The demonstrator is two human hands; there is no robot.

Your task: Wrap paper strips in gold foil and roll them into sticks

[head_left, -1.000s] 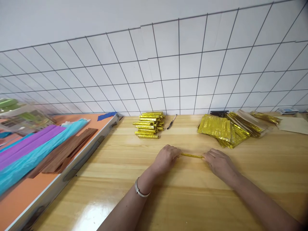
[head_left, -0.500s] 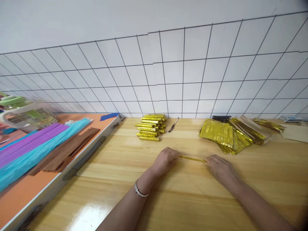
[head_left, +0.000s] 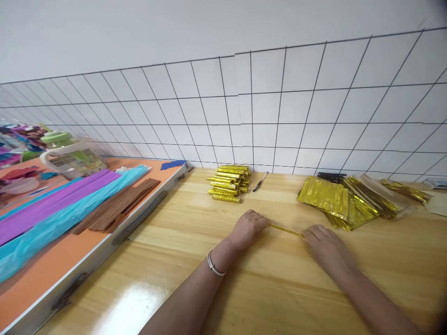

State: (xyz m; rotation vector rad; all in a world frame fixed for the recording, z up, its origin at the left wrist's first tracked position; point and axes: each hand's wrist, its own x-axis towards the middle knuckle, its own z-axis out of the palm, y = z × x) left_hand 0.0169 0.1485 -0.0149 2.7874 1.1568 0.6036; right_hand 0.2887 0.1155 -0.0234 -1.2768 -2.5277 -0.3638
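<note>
A thin, shiny gold strip [head_left: 287,230] is stretched between my two hands, low over the wooden table [head_left: 279,284]. My left hand [head_left: 248,229] is closed on its left end, the fingertips partly hidden behind the knuckles. At the other end my right hand [head_left: 328,249] pinches the strip with its fingers held together. Beyond my left hand lies a pile of gold foil bundles [head_left: 228,184], stacked crosswise. Flat gold foil packets [head_left: 323,197] lie spread out beyond my right hand.
A pen [head_left: 260,182] lies right of the pile. Black items [head_left: 331,177] sit behind the packets. On the left, an orange board [head_left: 89,251] with a raised edge bears purple [head_left: 59,200], turquoise [head_left: 80,211] and brown crepe-like strips [head_left: 120,209], plus a clear basket [head_left: 77,160]. A gridded wall stands behind.
The view has turned slightly left, so everything sits further right in the picture. Both hands still hold the gold strip, with little visible movement over the table.
</note>
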